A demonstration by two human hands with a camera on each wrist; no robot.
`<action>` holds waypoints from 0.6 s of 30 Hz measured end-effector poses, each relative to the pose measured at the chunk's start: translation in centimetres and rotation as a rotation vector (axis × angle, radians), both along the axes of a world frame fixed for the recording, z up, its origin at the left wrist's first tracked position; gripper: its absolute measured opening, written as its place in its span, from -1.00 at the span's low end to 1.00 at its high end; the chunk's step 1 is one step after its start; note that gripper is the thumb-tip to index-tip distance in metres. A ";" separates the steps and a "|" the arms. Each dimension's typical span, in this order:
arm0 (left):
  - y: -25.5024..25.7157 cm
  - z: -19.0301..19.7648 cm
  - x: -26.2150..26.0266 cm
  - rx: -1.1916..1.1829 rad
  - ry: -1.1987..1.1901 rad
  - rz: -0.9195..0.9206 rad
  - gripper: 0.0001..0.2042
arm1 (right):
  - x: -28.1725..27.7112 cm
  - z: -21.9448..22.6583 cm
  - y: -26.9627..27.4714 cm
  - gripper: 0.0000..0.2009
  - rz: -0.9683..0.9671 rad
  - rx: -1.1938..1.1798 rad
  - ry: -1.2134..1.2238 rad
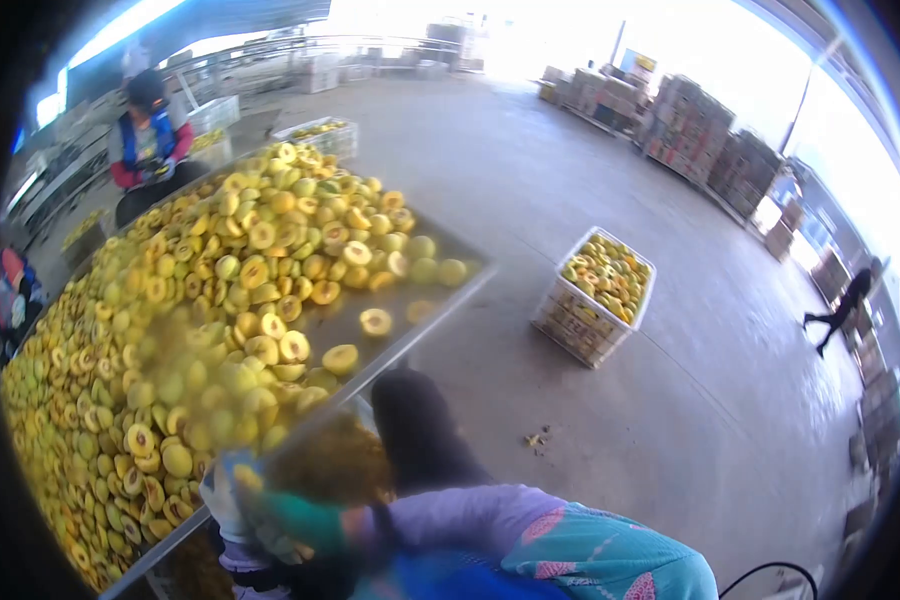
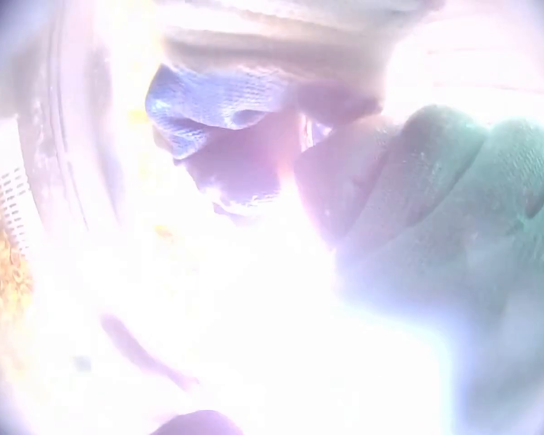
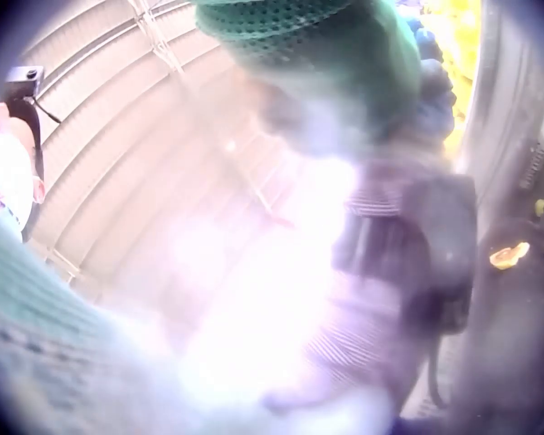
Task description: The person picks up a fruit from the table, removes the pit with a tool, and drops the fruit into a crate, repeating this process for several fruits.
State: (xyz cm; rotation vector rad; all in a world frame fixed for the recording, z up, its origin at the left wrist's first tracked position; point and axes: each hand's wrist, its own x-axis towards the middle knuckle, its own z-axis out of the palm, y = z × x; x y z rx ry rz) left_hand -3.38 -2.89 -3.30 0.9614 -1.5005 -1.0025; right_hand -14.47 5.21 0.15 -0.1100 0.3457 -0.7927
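Both hands are gloved and close together at the near rim of a big metal table heaped with yellow peach halves (image 1: 255, 270). In the head view my left hand (image 1: 226, 492), whitish-blue and blurred, is at the rim beside the heap, a yellow patch showing at its fingers. My right hand (image 1: 305, 520), green and blurred, reaches in from the right and overlaps it. Glare washes out both wrist views. Bent green-white glove fingers (image 2: 444, 172) fill the right of the left wrist view, near bluish glove fingers (image 2: 218, 100). I cannot tell what either hand holds.
A crate of peach halves (image 1: 595, 290) stands on the concrete floor to the right. Another crate (image 1: 320, 140) is behind the table. A worker (image 1: 150, 145) sits at the far side, and a person (image 1: 845, 305) walks at far right. Stacked crates (image 1: 685, 125) line the back.
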 end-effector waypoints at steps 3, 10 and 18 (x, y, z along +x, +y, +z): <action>0.7 2.3 -0.6 0.351 0.231 -0.118 -0.60 | -1.3 1.3 1.2 -0.57 -0.070 -0.247 0.318; -1.3 -2.6 -2.5 0.371 0.577 -0.018 -0.63 | -3.0 2.3 0.8 -0.78 -0.002 -0.146 -0.171; 4.5 3.0 9.8 -0.083 -0.402 0.364 -0.70 | -6.0 1.9 2.1 -0.66 0.264 0.023 -0.236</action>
